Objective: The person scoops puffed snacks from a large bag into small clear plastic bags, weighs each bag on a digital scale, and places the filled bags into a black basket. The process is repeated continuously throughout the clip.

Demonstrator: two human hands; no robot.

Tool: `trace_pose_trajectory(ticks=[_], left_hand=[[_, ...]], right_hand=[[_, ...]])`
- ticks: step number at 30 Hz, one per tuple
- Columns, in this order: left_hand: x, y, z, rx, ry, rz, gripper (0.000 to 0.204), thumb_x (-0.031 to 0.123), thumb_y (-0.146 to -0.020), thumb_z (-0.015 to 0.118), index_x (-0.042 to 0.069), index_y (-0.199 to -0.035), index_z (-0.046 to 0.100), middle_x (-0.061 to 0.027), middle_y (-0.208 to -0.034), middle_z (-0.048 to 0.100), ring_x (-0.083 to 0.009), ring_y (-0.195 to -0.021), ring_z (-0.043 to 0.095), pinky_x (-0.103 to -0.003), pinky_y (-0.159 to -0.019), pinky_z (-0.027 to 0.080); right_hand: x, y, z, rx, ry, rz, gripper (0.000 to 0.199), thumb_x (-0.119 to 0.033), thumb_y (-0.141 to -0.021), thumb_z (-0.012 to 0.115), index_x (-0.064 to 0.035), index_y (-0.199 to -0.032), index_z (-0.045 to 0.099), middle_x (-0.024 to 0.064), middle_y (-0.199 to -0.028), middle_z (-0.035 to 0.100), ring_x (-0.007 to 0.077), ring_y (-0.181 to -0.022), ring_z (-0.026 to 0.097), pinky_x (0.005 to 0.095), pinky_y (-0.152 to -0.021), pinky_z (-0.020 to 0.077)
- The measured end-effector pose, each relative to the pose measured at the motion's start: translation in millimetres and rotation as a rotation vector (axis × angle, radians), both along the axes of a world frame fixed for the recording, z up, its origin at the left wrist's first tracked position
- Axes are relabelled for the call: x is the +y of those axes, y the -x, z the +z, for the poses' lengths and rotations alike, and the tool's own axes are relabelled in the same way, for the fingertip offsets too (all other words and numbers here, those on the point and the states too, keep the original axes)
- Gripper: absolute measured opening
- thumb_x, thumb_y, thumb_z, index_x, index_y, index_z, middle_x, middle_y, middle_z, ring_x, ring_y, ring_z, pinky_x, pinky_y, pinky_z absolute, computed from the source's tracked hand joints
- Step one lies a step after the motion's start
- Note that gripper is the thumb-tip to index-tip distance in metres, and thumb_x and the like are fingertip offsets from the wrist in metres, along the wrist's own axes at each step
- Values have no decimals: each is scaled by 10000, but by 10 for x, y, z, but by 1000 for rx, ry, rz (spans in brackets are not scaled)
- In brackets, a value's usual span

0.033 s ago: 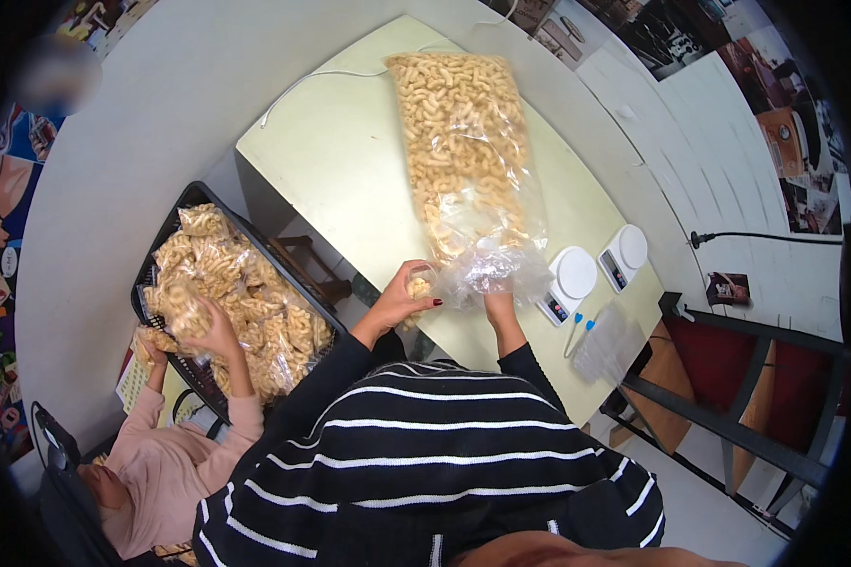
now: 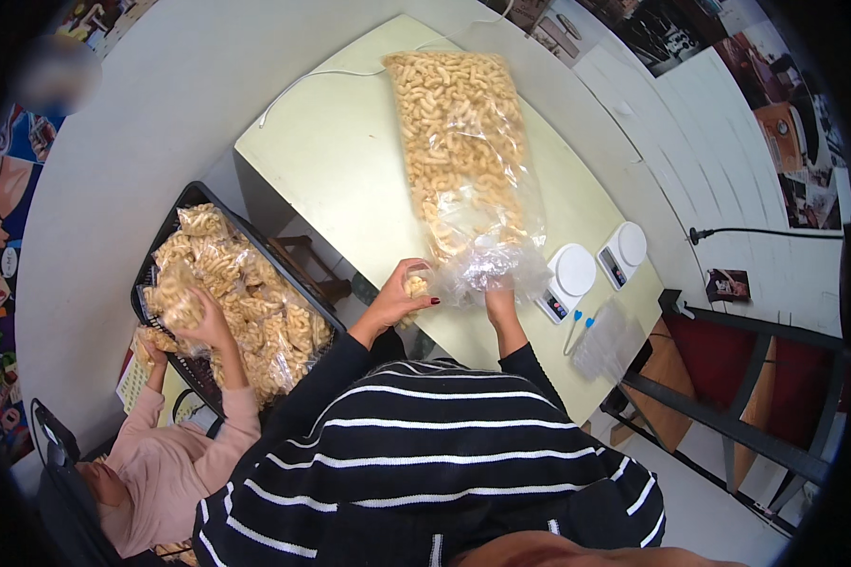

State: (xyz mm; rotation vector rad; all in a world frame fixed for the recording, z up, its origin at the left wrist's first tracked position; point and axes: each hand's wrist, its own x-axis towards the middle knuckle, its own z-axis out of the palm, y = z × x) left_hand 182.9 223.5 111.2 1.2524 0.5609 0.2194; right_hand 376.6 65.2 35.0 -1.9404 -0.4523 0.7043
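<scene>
A large clear plastic bag (image 2: 463, 142) full of curled, yellowish puffed snacks lies on the table, its crumpled open mouth towards me. My right hand (image 2: 499, 295) reaches into that mouth; folds of plastic cover its fingers, so their grip is hidden. Just left of the mouth, at the table's near edge, my left hand (image 2: 392, 302) is curled round a small clear bag (image 2: 416, 283) with some snack pieces in it.
Two white kitchen scales (image 2: 573, 272) stand on the right, near blue-tipped sticks (image 2: 575, 321) and flat clear bags (image 2: 607, 350). Leftward, a black crate (image 2: 241, 222) holds many filled bags (image 2: 265, 312). Another person's hand (image 2: 208, 321) handles a bag there.
The other person's hand over the crate has shifted slightly up and left with its bag. My own hands stay in the same places.
</scene>
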Motion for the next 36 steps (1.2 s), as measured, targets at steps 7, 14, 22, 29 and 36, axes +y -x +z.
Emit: trace_pose_trajectory(ticks=[7, 14, 22, 29, 36], left_hand=[[-218, 273, -2, 64, -52, 87, 769, 158, -665, 873, 69, -1292, 437, -56, -1095, 564, -166, -1086, 514, -320, -1026, 352], [-732, 348, 117, 114, -152, 14, 806, 236, -628, 895, 63, -1280, 453, -70, -1069, 578, -200, -1012, 557, -335, -890, 454], [-1304, -70, 203, 188, -719, 77, 852, 345, -572, 909, 62, -1254, 482, -116, -1092, 579, -308, -1088, 516, -426, -957, 393], [-1523, -382, 269, 176, -954, 113, 866, 346, -553, 903, 73, -1259, 482, -108, -1128, 551, -318, -1100, 501, -444, -979, 335], [-1601, -477, 234, 178, -934, 147, 873, 346, -559, 903, 78, -1268, 470, -108, -1134, 541, -319, -1092, 490, -454, -982, 325]], right_hand=[[-272, 127, 591, 166, -95, -105, 197, -69, -939, 522, -1, -1097, 618, 31, -856, 647, 75, -699, 507, 209, -586, 405], [-893, 106, 779, 172, -121, -119, 247, -97, -933, 552, -28, -1151, 645, 29, -891, 673, 69, -660, 508, 212, -593, 422], [-1431, -132, 1429, 119, -105, 30, 218, -124, -904, 580, -16, -1058, 690, 27, -856, 663, 73, -658, 492, 226, -615, 426], [-1454, -69, 2245, -417, 71, 380, 172, -67, -881, 591, -12, -1010, 690, 131, -875, 659, 245, -717, 613, 330, -685, 478], [-1412, -114, 2234, -457, 15, 368, 166, -73, -881, 599, -23, -1006, 697, 148, -876, 671, 261, -771, 644, 348, -703, 484]])
